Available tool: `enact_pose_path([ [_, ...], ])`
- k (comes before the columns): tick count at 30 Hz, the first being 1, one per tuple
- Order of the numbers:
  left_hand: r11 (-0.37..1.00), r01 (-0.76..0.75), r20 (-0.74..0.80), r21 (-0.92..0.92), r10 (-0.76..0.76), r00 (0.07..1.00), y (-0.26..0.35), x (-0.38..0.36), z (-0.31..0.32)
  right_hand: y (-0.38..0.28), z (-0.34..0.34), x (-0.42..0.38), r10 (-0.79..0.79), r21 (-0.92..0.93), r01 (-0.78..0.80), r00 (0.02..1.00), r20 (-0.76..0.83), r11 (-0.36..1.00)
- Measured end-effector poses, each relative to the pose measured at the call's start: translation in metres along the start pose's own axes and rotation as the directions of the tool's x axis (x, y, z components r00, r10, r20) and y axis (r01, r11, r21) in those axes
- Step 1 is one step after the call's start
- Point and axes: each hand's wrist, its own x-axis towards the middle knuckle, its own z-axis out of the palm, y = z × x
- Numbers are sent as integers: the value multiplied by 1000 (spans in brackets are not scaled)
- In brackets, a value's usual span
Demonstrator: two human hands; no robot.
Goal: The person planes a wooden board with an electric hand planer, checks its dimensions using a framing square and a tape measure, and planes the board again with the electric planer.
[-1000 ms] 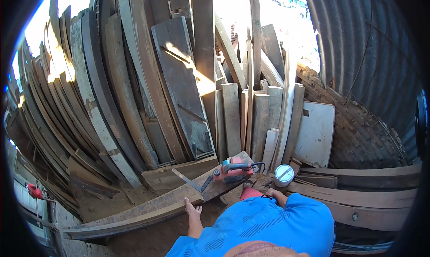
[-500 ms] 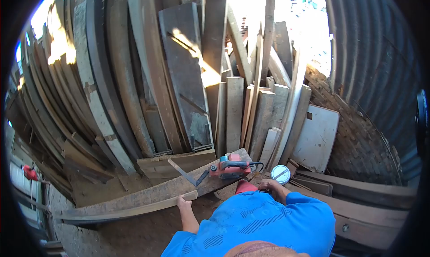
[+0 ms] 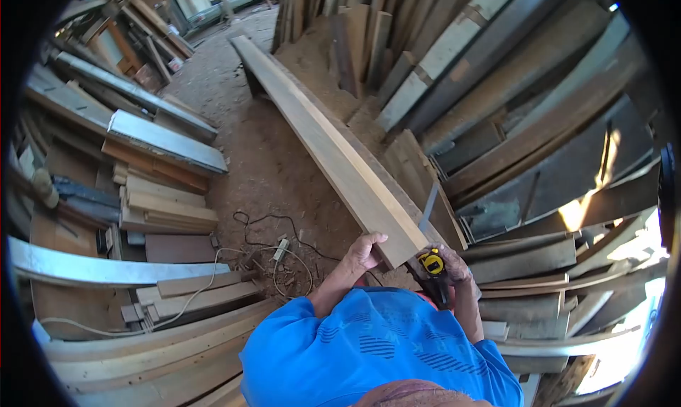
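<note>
A long pale plank (image 3: 333, 167) lies along the bench beam (image 3: 340, 127), its near end in front of my chest. My left hand (image 3: 365, 251) is closed around the plank's left edge close to that end, thumb on top. In my right hand (image 3: 455, 265) is a yellow and black tape measure (image 3: 431, 263), right at the plank's near right corner. The grey blade of a square (image 3: 428, 207) sticks up just beyond the tape. Below the tape is a dark tool body (image 3: 440, 293), partly hidden by my right hand.
Stacked boards (image 3: 170, 208) fill the left side, and tall planks (image 3: 496, 109) lean at the right. A cord (image 3: 248, 226) and a white connector (image 3: 281, 249) lie on the dirt floor (image 3: 266, 173) among wood chips. A small board (image 3: 408, 162) leans beside the bench.
The view has swung left along the plank. My right hand has come up from my waist with a tape measure to the plank's end. My left hand stays on the plank.
</note>
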Motion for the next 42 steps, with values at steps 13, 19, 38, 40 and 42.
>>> enact_pose_path([
  [13, 981, -134, -100, 142, 149, 984, 53, -161, 22, -67, 103, 31, 243, -292, -79, 775, 583, 953],
  [19, 995, -32, -249, 95, 55, 967, 28, -191, -2, -56, 99, 72, 95, -218, -19, 935, 342, 976],
  [38, 607, -484, -341, 631, 777, 530, 85, -152, -42, -110, 223, 111, -206, -655, 519, 844, 495, 549],
  [40, 202, -221, -143, 954, 956, 256, 99, -153, -49, -111, 232, 111, -198, -691, 567, 817, 542, 449],
  [42, 187, -143, -102, 972, 882, 459, 112, -168, -10, -111, 243, 111, -204, -678, 620, 778, 593, 394],
])
